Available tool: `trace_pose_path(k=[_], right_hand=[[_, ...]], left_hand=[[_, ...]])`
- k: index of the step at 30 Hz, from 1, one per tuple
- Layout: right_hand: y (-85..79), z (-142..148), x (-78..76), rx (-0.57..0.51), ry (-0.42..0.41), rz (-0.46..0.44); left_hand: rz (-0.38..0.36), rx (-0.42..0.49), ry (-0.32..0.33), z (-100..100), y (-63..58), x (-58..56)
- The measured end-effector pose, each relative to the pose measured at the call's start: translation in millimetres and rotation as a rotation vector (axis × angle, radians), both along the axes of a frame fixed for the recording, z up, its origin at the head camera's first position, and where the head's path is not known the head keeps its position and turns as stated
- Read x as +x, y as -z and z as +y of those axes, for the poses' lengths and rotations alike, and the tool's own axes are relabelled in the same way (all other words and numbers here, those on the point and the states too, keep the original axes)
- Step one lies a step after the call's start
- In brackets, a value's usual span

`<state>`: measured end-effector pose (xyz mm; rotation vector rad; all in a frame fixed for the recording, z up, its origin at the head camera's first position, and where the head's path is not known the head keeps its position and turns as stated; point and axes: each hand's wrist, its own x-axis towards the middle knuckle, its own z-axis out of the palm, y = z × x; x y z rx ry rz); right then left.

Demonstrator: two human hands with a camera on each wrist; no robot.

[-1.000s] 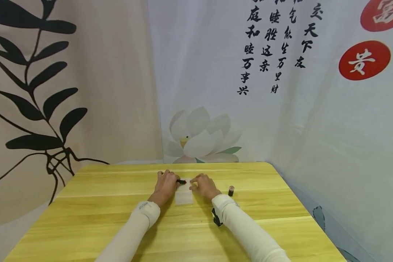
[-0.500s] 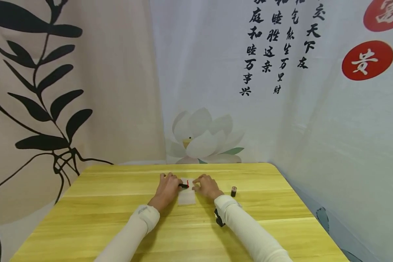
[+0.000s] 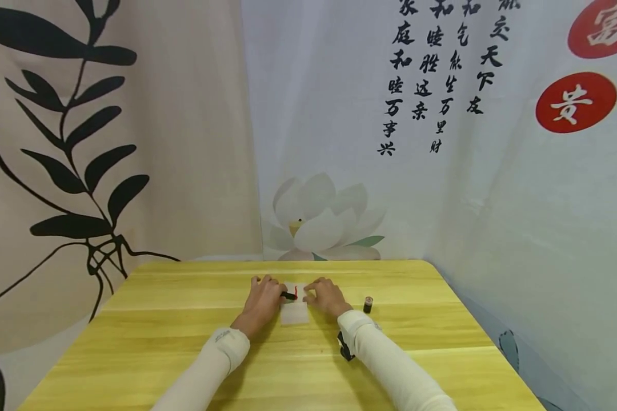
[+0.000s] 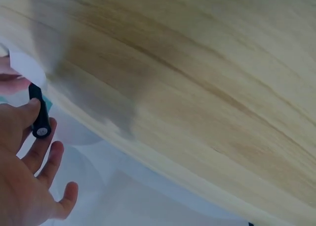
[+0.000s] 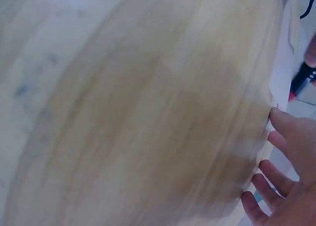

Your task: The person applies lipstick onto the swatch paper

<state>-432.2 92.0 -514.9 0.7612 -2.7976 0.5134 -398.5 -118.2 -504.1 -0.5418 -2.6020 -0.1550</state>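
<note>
My left hand (image 3: pixel 264 299) pinches a black lipstick (image 3: pixel 289 295) between thumb and fingers, its red tip on a white sheet of paper (image 3: pixel 295 315). A short red line (image 3: pixel 295 290) runs on the paper away from the tip. In the left wrist view, the round end of the lipstick (image 4: pixel 41 131) points back at the camera, and the other fingers are spread. My right hand (image 3: pixel 326 297) lies at the paper's right edge. In the right wrist view its fingers (image 5: pixel 279 179) are apart, with the thumb close to the paper (image 5: pixel 281 77).
A small dark cylinder (image 3: pixel 368 305) with a lighter top stands upright to the right of my right hand. The wooden table (image 3: pixel 185 342) has its far edge just beyond the hands. Behind it hangs a printed cloth (image 3: pixel 329 148). A black device (image 3: pixel 345 346) sits under my right wrist.
The lipstick tip has moved a little toward me across the paper, and a red line now shows behind it. My right hand has kept its place at the paper; the head view has shifted slightly.
</note>
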Motion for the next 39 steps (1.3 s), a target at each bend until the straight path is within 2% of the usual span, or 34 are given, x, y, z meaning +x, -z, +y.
trace_pose_path(k=[4, 9, 12, 16, 20, 25, 32, 39], right_hand=[[2.2, -1, 2.4, -0.002, -0.001, -0.009], [-5.5, 2, 2.9, -0.056, 0.017, -0.087], [-11.3, 9, 5.8, -0.111, 0.017, -0.115], [-18.2, 17, 15.8, -0.156, -0.039, -0.076], [-19.4, 23, 30.5, -0.125, -0.128, -0.041], [-13.0, 27, 42.4, -0.009, -0.196, -0.038], [0.2, 26, 43.2, 0.097, -0.204, 0.016], [-3.0, 22, 46.6, 0.152, -0.173, -0.005]], left_hand=[[0.034, 0.054, -0.017, -4, -3.3, 1.3], [0.102, 0.135, 0.015, -7, -18.8, 5.1], [0.132, 0.157, 0.035, -8, -27.7, 11.7], [0.151, 0.166, 0.046, -11, -33.8, 24.0], [0.152, 0.159, 0.060, -17, -32.3, 35.7], [0.133, 0.159, 0.088, -21, -26.4, 43.0], [0.094, 0.172, 0.111, -19, -19.7, 42.6], [0.064, 0.164, 0.111, -16, -17.3, 41.1]])
